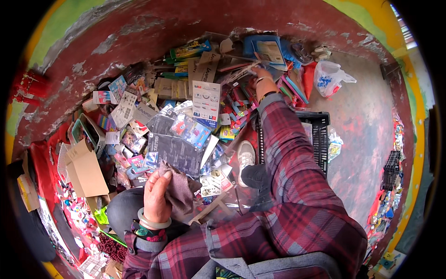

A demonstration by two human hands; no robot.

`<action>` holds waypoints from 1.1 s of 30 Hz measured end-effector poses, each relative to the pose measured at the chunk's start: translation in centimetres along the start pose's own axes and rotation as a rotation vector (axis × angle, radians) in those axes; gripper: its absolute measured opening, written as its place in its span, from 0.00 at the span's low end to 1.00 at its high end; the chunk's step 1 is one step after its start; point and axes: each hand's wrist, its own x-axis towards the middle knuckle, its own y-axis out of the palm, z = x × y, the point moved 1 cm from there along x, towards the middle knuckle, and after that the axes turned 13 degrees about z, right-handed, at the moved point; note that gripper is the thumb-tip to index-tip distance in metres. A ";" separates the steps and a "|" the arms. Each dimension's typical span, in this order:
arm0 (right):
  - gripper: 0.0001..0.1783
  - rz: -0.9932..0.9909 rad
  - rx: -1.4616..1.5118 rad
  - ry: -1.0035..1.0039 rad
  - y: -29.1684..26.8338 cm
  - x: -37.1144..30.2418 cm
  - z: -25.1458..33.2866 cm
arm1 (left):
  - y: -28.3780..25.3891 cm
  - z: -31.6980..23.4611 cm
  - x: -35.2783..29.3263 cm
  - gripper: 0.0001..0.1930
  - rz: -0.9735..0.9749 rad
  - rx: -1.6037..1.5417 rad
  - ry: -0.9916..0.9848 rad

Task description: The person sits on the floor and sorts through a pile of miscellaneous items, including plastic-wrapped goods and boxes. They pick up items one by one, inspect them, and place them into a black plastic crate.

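My left hand (156, 197), with a pale bangle at the wrist, is closed on a crumpled mauve-brown cloth (180, 189). The cloth hangs over the near edge of a dark printed plastic sheet (174, 156). At the far side of the pile my right hand (263, 77) is stretched out and bent round the end of a flat, thin plastic packet (239, 73). Its fingertips are partly hidden. Beneath that arm lie pink and red packaged goods (239, 104). A white card with product pictures (206, 102) stands out in the middle of the pile.
A black plastic crate (320, 139) stands under my right forearm. Beyond it lies a white plastic bag (331, 76). On the left are an open cardboard box (86, 169) and a green-rimmed basket (87, 130). A chipped dark-red wall (153, 35) curves behind the pile. My shoe (245, 160) rests beside the goods.
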 end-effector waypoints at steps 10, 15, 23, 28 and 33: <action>0.13 0.234 -0.236 -0.182 -4.3 -8.9 10.5 | 0.7 -0.4 -1.1 0.06 0.049 0.030 0.062; 0.13 0.301 0.006 -0.127 -7.2 -9.6 10.7 | 0.6 0.0 -0.6 0.08 0.139 0.028 0.116; 0.16 0.682 0.025 -0.177 -5.5 -16.1 8.2 | 0.5 0.1 -0.1 0.21 0.021 -0.092 0.079; 0.16 0.837 -0.154 -0.279 -3.2 -18.3 6.6 | -1.2 0.8 0.7 0.18 0.162 0.107 -0.066; 0.13 0.798 -0.721 -0.831 2.4 -30.6 0.3 | 0.4 -0.7 -0.1 0.30 0.376 -0.063 0.017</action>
